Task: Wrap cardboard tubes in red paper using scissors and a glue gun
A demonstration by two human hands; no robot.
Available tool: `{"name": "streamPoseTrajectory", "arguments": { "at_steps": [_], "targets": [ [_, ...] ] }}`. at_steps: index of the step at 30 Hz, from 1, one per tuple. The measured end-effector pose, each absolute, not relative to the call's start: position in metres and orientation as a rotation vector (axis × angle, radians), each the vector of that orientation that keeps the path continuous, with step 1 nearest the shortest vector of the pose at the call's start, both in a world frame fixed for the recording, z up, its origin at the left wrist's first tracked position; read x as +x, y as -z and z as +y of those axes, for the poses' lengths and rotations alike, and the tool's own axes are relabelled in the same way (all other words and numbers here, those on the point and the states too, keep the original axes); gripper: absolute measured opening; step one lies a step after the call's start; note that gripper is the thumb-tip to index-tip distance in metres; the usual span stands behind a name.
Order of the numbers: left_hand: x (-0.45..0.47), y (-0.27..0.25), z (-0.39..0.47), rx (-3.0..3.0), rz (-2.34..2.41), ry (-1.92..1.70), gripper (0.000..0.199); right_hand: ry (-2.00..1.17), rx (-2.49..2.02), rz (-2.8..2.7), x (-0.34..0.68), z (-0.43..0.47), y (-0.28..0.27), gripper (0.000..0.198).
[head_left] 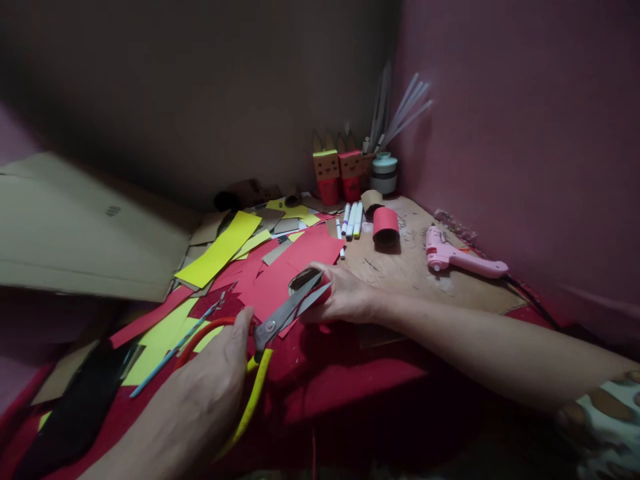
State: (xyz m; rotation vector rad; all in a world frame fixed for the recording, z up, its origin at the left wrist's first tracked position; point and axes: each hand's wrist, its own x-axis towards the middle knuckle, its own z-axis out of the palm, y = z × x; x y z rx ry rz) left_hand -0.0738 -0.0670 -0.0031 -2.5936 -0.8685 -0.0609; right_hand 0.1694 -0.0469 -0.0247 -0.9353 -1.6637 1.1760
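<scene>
My left hand [215,380] grips a pair of scissors [270,327] with one red and one yellow handle. Their blades are parted and point up and right, reaching the end of a red-covered cardboard tube [325,291]. Wrapped around that tube is my right hand [345,293], its fingers partly hidden behind it. Whether the blades are cutting into the tube's edge, I cannot tell. Below and behind the tube lies red paper [280,280]. A second red-covered tube [385,223] rests on the board farther back.
Yellow paper strips [220,250] and scraps cover the left side. A blue striped pencil-like stick [175,357] lies there. Markers [353,220] stand near decorated boxes [327,175] at the back. A pink glue gun [460,257] is at right. A large cardboard sheet [90,227] leans left.
</scene>
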Motion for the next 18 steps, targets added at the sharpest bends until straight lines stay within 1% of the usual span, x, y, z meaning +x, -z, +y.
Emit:
{"name": "streamPoseTrajectory", "arguments": {
  "at_steps": [2,5,9,13,16,18],
  "targets": [
    [-0.073,0.004,-0.066,-2.547,-0.804,0.008,0.046,-1.182,-0.917,-1.684,0.169,-0.047,0.024,0.020],
    [-0.073,0.007,-0.063,-2.519,-0.805,0.004,0.046,-1.269,-0.854,-1.627,0.168,-0.047,0.023,0.023],
    [-0.073,0.008,-0.062,-2.515,-0.841,0.001,0.045,-1.345,-0.814,-1.579,0.168,-0.046,0.024,0.019],
    [-0.073,0.006,-0.061,-2.540,-0.872,-0.008,0.048,-1.370,-0.818,-1.499,0.167,-0.045,0.027,0.028],
    [-0.071,0.000,-0.061,-2.588,-0.803,-0.038,0.047,-1.317,-0.866,-1.468,0.167,-0.044,0.029,0.034],
    [-0.070,-0.005,-0.062,-2.604,-0.777,-0.032,0.048,-1.225,-0.905,-1.512,0.168,-0.044,0.029,0.033]
  ]
}}
